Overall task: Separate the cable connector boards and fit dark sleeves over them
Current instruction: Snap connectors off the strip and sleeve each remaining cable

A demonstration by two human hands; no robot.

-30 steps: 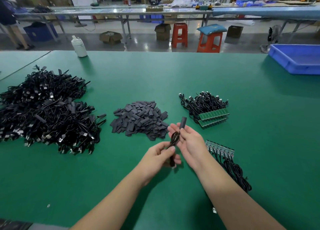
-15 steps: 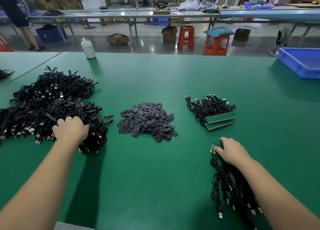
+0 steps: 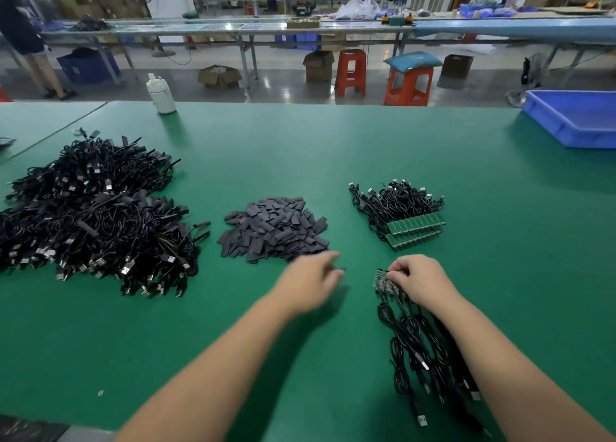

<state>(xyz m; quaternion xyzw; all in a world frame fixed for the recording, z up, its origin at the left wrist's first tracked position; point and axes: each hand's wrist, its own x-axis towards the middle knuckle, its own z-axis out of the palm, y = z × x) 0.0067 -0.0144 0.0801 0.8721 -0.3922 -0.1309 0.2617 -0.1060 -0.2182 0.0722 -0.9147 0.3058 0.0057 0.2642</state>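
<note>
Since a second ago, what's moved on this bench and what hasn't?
The left hand put the sleeved cable on the finished cable pile, then swung back toward the sleeve pile, holding nothing visible. The right hand dropped onto the board strip. The piles and the stacked green boards stayed put.

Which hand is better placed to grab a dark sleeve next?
The left hand. It hovers just beside the near edge of the sleeve pile, blurred and apparently empty, while the right hand is busy, fingers curled on the board strip.
</note>
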